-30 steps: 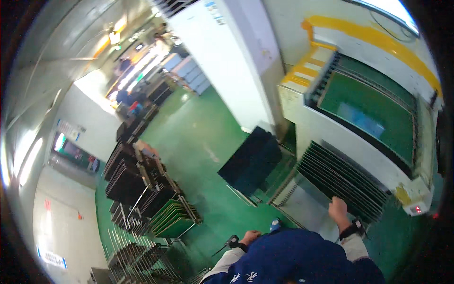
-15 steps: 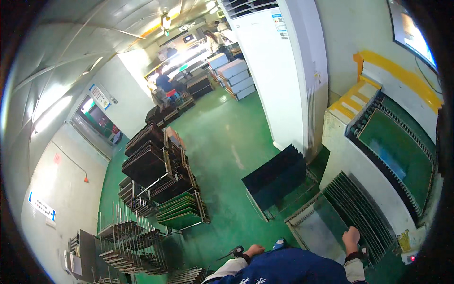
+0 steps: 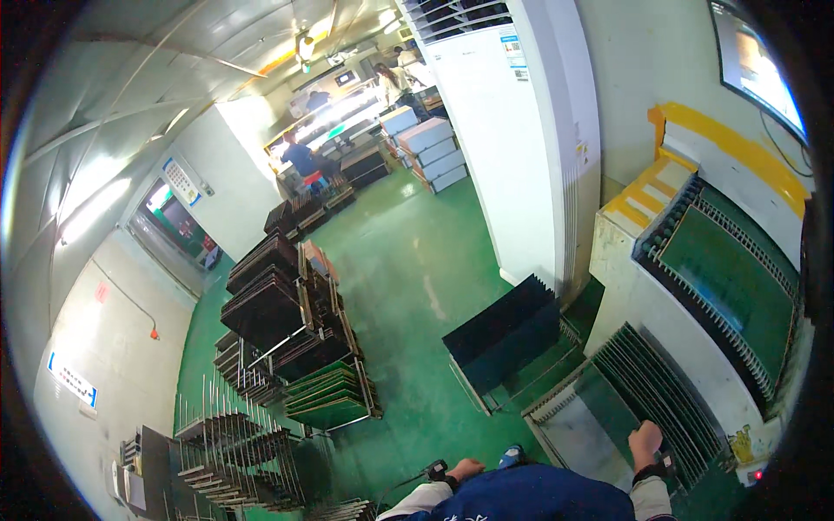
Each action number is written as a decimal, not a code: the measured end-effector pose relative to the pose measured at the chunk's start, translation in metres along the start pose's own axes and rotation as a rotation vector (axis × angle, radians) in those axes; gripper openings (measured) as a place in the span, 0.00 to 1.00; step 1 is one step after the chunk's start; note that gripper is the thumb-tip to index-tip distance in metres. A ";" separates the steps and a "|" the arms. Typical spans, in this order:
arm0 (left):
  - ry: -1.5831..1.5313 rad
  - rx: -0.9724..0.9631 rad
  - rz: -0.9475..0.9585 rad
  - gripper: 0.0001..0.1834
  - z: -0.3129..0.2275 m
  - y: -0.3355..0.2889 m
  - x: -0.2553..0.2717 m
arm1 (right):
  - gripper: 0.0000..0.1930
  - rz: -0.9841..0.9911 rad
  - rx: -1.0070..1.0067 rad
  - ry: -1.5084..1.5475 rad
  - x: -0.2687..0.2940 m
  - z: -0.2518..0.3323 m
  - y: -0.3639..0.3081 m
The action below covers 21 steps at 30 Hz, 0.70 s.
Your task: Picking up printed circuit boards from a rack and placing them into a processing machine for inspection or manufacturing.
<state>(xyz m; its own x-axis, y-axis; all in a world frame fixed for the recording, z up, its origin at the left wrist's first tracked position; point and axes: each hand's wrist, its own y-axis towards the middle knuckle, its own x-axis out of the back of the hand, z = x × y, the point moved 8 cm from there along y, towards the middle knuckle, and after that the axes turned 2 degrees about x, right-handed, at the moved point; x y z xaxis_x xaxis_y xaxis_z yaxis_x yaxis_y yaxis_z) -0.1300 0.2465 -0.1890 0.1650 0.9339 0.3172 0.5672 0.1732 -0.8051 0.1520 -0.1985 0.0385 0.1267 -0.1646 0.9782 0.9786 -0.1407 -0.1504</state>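
Observation:
At the lower right, my right hand [image 3: 645, 445] is closed at the near corner of a thin dark green panel [image 3: 608, 401], the front one in a rack of several upright panels [image 3: 665, 404]. Its fingers appear to pinch the panel's edge. My left hand [image 3: 466, 470] hangs close to my body at the bottom middle, fingers curled, with nothing visible in it. Each wrist wears a dark band with a small device. The pale, bare bed of the rack [image 3: 575, 430] lies left of the front panel.
A machine with a roller bed [image 3: 730, 273] carries a green panel at right. Ahead stand a small rack of dark panels [image 3: 504, 334] and a tall white air conditioner [image 3: 495, 130]. Loaded racks [image 3: 278, 295] and pronged racks [image 3: 239, 460] line the left. People work at far benches.
My view has shifted slightly, so the surroundings sit a little differently in the picture. Both hands keep nearly the same places, the right one still at the front panel.

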 end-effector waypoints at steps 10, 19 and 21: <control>-0.020 0.017 -0.008 0.20 0.003 0.003 -0.004 | 0.08 -0.020 0.014 0.001 -0.006 -0.005 0.000; 0.003 0.000 -0.015 0.21 0.010 0.011 -0.006 | 0.08 -0.026 0.028 0.018 0.003 0.001 -0.005; -0.026 0.028 -0.003 0.20 0.007 0.007 -0.005 | 0.08 -0.017 0.028 0.027 0.003 0.001 -0.005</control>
<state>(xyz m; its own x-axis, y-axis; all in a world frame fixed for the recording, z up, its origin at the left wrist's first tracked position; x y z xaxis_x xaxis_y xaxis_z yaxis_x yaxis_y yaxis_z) -0.1321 0.2450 -0.1999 0.1422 0.9413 0.3062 0.5445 0.1840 -0.8183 0.1473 -0.1972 0.0428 0.1063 -0.1891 0.9762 0.9847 -0.1166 -0.1298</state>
